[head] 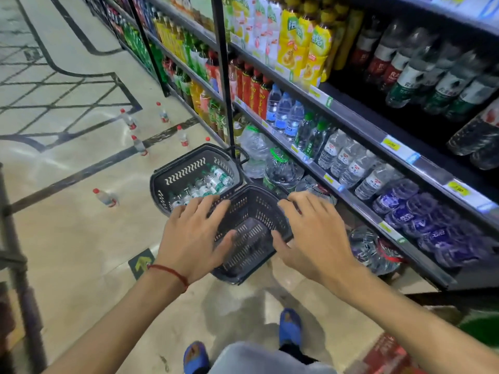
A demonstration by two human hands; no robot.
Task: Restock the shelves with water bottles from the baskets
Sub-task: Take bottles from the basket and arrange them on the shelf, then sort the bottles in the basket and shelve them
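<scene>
While the green-labelled water bottles (208,184) lie heaped on their sides in the far basket (189,160), nobody has hold of one yet, because both hands are busy with the near one. That near basket (251,211) is empty and tilted, its far corner right against the full basket's near rim. It sits between the person and the stock, so my guess is it's being cleared out of the way.

The left hand (194,233) is spread over its left rim, thumb dipping inside, and the right hand (313,233) mirrors it on the right rim. Fingers on both are fanned and fairly straight, wrapped round nothing. Whether they press the plastic or just hover, I can't tell, nor whether the basket rests on the floor (67,171).

Both baskets are tight against the foot of the shelves (351,122), which keeps the reach to the water rows short. Further out, red-capped bottles (139,145) stand scattered on the open floor, well apart from either basket and waiting their turn.
</scene>
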